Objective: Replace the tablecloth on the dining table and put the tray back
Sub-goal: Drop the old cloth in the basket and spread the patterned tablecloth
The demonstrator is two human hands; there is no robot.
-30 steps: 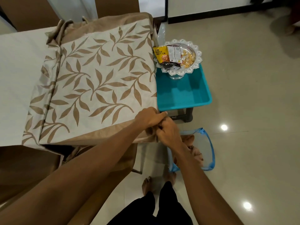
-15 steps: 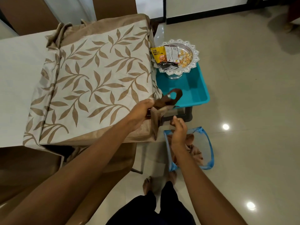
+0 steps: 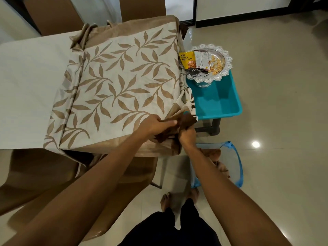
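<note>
A cream tablecloth with brown leaf print (image 3: pixel 120 86) lies partly folded over the right end of the dining table (image 3: pixel 26 82), whose left part shows a plain pale cover. My left hand (image 3: pixel 156 124) grips the cloth's near right corner, where a dark brown underside is turned up. My right hand (image 3: pixel 186 134) holds the same bunched corner from the right, just off the table's edge. A silver scalloped tray (image 3: pixel 225 68) with snack packets and loose nuts stands on a teal plastic stool (image 3: pixel 218 102) beside the table's right end.
A blue-rimmed mesh basket (image 3: pixel 236 167) with brown cloth inside sits on the tiled floor under my right arm. Brown chairs stand at the table's near side (image 3: pixel 35 174) and far side (image 3: pixel 142 6). My bare feet are on the floor below.
My right hand, which had dropped toward the basket half a second ago, has come back up and taken hold of the cloth corner beside my left hand. The view shifted slightly left.
</note>
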